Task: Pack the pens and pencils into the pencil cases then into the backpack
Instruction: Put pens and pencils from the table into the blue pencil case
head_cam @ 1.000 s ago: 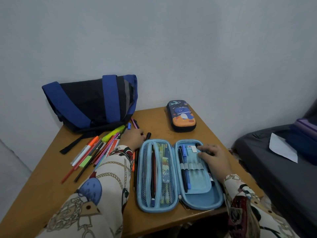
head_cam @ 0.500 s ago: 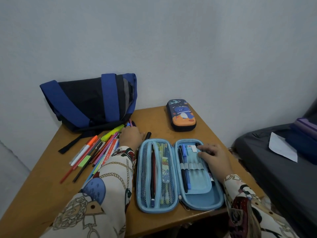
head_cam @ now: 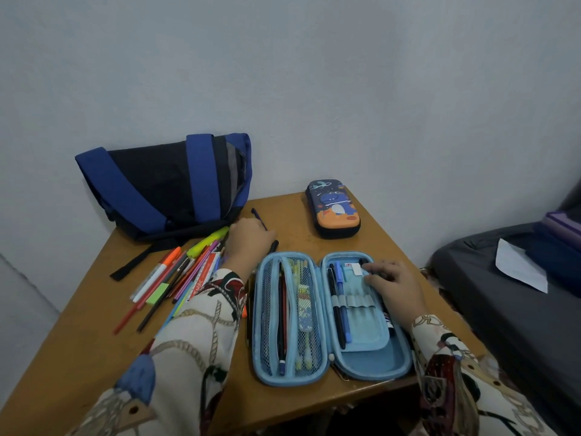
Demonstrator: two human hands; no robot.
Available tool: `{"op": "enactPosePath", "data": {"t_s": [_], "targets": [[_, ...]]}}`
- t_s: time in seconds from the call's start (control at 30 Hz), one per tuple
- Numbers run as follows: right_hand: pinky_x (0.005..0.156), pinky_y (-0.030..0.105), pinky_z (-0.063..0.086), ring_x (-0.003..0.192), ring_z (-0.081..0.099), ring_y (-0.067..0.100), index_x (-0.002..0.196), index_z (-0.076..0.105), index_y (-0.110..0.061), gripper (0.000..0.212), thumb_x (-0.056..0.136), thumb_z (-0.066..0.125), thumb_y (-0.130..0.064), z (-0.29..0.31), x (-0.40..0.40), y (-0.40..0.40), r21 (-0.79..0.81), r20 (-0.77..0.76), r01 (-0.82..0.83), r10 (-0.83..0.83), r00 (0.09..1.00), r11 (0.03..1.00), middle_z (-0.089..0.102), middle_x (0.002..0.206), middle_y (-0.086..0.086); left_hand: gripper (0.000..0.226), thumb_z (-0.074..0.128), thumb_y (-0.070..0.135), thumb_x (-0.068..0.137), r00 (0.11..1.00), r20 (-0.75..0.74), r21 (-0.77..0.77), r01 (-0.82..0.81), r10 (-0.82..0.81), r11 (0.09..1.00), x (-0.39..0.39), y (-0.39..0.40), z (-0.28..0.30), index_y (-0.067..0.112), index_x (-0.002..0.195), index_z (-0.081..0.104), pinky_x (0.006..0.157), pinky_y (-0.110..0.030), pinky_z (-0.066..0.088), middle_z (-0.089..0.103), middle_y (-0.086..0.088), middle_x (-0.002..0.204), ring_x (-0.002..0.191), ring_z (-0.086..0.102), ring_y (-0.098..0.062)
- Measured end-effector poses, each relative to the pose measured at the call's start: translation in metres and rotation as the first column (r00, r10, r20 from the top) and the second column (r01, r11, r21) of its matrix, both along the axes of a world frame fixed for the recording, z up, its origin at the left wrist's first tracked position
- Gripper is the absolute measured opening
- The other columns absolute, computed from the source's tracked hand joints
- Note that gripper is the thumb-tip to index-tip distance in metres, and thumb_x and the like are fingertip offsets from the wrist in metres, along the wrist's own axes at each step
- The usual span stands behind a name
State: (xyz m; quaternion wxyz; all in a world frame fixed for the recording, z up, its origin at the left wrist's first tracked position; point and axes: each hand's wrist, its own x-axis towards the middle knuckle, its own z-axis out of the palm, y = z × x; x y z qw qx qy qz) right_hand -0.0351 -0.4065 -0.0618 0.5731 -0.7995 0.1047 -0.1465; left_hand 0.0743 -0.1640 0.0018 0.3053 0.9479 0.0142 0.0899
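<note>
Head view, read from left to right. A blue and black backpack (head_cam: 163, 187) slumps against the wall at the far left of the wooden table (head_cam: 63, 357); it looks soft and floppy, so its mouth will likely need holding apart when the cases go in. In front of it lies a loose heap of pens and pencils (head_cam: 176, 278), fanned across the table and partly under the left sleeve. These are light, stiff and smooth, apt to roll; each is best pinched near mid-length.

The left hand (head_cam: 250, 243) is at the far end of the heap, fingers curled. A thin purple pen (head_cam: 259, 219) projects beyond the knuckles and appears to be pinched by the fingertips, though the grip itself is hidden behind the hand. A black marker (head_cam: 274, 246) lies on the table just beside this hand.

At centre the light-blue pencil case (head_cam: 330, 316) lies open flat, its mesh half holding several pens and its loop half holding a black and a blue pen. It is a rigid shell, easily taken by its rim. The right hand (head_cam: 393, 283) rests on the loop half, fingers loosely bent and pressing down to steady it, gripping nothing.

Further back, a closed dinosaur-print pencil case (head_cam: 334, 209) stands apart.
</note>
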Motion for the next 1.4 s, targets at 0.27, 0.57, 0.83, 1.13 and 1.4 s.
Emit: {"op": "enactPosePath", "data": {"t_s": [0.27, 0.57, 0.83, 1.13, 1.4], "targets": [[0.072, 0.013, 0.037, 0.084, 0.052, 0.004, 0.091, 0.073, -0.018, 0.017, 0.082, 0.069, -0.005, 0.0, -0.001, 0.002, -0.009, 0.02, 0.008, -0.008, 1.0, 1.0, 0.054, 0.099, 0.005, 0.028, 0.063, 0.009, 0.079, 0.88, -0.322, -0.083, 0.341, -0.349, 0.936, -0.075, -0.042, 0.006, 0.014, 0.061, 0.043, 0.058, -0.031, 0.038, 0.045, -0.005, 0.062, 0.058, 0.045, -0.019], [0.071, 0.01, 0.036, 0.084, 0.052, 0.005, 0.091, 0.073, -0.019, 0.018, 0.082, 0.069, -0.004, -0.002, 0.0, 0.002, -0.014, 0.016, 0.015, -0.015, 1.0, 1.0, 0.052, 0.098, 0.005, 0.009, 0.057, -0.003, 0.081, 0.809, -0.489, -0.167, 0.279, -0.325, 0.946, -0.075, -0.06, 0.015, 0.004, 0.081, 0.051, 0.049, -0.027, 0.037, 0.05, -0.012, 0.062, 0.05, 0.047, -0.022], [0.067, 0.009, 0.035, 0.08, 0.05, 0.006, 0.095, 0.072, -0.019, 0.019, 0.082, 0.069, -0.006, -0.002, 0.001, 0.001, -0.052, 0.008, 0.009, -0.009, 1.0, 0.999, 0.048, 0.092, 0.003, 0.01, 0.062, 0.012, 0.094, 0.854, -0.358, -0.481, 0.177, -0.377, 0.859, -0.07, -0.089, 0.012, 0.003, 0.095, 0.056, 0.041, -0.017, 0.042, 0.06, -0.01, 0.069, 0.041, 0.052, -0.008], [0.071, 0.014, 0.037, 0.083, 0.051, 0.005, 0.097, 0.073, -0.019, 0.019, 0.083, 0.068, -0.007, -0.003, 0.001, 0.0, -0.045, -0.001, 0.002, -0.002, 1.0, 0.999, 0.051, 0.101, 0.006, 0.021, 0.071, 0.016, 0.082, 0.897, -0.298, -0.183, 0.281, -0.326, 0.942, -0.068, -0.105, -0.002, 0.004, 0.088, 0.056, 0.057, -0.035, 0.055, 0.067, -0.011, 0.075, 0.055, 0.06, -0.021], [0.074, 0.023, 0.039, 0.083, 0.052, 0.008, 0.095, 0.073, -0.02, 0.018, 0.082, 0.07, -0.007, -0.003, 0.001, 0.0, -0.033, 0.008, 0.008, -0.008, 1.0, 0.999, 0.052, 0.097, 0.006, 0.088, 0.081, 0.038, 0.073, 0.896, -0.237, 0.06, 0.398, -0.374, 0.915, -0.067, -0.094, -0.01, 0.014, 0.141, 0.03, 0.099, -0.042, 0.039, 0.031, -0.011, 0.142, 0.129, 0.035, -0.033]]}}
